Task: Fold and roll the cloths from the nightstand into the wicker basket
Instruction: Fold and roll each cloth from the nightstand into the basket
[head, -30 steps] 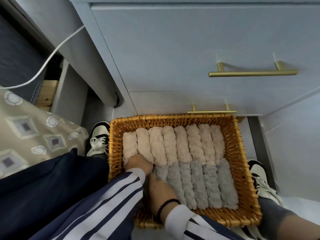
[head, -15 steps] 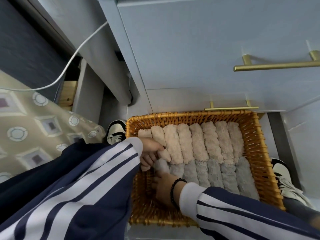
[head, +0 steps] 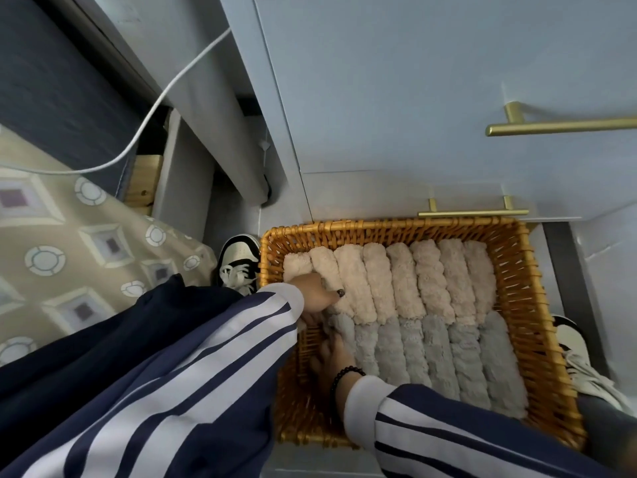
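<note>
Two rows of fluffy rolled cloths [head: 406, 315] nearly fill the woven wicker basket [head: 517, 305]; both hands' fingers [head: 331, 343] tuck the last grey roll [head: 341, 331], their grip unclear.

White cable [head: 162, 98] hangs beside a patterned bedspread [head: 69, 243] — brass drawer handle [head: 565, 127] upper right.

The wicker basket [head: 517, 305] sits on the floor, full of rolled cloths. The left hand [head: 315, 298] rests on the cream rolls [head: 403, 281]. Just below it, the right hand [head: 332, 357] touches the end grey roll [head: 346, 334]. More grey rolls [head: 465, 360] lie to its right.
</note>
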A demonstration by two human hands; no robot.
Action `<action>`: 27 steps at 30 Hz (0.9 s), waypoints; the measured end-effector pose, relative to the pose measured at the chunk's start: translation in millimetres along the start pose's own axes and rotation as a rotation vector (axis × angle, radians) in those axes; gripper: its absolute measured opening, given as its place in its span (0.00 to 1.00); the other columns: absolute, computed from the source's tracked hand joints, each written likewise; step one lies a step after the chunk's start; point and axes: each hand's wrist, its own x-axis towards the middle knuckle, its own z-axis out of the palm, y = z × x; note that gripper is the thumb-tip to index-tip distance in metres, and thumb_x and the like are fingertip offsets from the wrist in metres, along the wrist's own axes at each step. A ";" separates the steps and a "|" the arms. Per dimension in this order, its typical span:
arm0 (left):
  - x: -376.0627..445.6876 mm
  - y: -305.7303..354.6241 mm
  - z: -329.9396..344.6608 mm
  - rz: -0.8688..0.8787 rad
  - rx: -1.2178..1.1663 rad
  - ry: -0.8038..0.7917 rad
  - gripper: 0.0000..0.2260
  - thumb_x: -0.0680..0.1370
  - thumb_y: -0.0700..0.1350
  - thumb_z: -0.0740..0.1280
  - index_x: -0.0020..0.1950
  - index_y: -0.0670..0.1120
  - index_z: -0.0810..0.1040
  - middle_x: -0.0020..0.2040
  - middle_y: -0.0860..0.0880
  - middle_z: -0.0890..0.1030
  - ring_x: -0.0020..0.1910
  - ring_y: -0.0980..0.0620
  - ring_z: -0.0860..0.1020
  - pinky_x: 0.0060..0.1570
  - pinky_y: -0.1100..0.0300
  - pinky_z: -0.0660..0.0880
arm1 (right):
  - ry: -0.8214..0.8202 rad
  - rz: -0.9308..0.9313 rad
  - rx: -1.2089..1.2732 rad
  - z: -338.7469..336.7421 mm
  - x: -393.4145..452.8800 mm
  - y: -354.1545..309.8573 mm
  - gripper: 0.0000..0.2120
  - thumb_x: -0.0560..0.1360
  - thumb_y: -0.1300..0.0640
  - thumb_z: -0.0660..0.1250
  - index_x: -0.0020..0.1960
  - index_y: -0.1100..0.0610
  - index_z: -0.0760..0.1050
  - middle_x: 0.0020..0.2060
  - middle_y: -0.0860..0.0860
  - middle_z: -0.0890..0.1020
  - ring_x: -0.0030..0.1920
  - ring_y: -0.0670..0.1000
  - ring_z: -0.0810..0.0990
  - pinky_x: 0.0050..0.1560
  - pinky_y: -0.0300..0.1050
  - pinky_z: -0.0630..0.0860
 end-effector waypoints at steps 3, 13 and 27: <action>-3.6 -0.1 -3.7 -0.041 -0.090 -0.074 0.15 0.82 0.51 0.59 0.58 0.39 0.71 0.57 0.39 0.81 0.52 0.43 0.82 0.28 0.64 0.74 | 0.137 -0.059 -0.001 0.0 -17.5 -4.2 0.27 0.82 0.46 0.51 0.78 0.52 0.52 0.77 0.55 0.54 0.76 0.62 0.50 0.71 0.70 0.41; -56.6 26.3 -28.1 -0.070 -0.044 -0.006 0.14 0.81 0.49 0.60 0.59 0.39 0.73 0.53 0.45 0.80 0.51 0.46 0.81 0.36 0.61 0.76 | 0.610 -0.077 0.486 13.3 -108.3 37.4 0.17 0.75 0.62 0.65 0.63 0.60 0.75 0.60 0.58 0.73 0.60 0.60 0.71 0.56 0.53 0.71; -208.4 88.0 -39.5 0.195 0.043 0.268 0.07 0.80 0.44 0.62 0.54 0.43 0.76 0.53 0.42 0.81 0.40 0.48 0.78 0.27 0.66 0.70 | 0.671 0.350 0.605 9.3 -288.2 87.6 0.14 0.79 0.58 0.58 0.62 0.50 0.74 0.64 0.50 0.71 0.63 0.55 0.72 0.61 0.53 0.72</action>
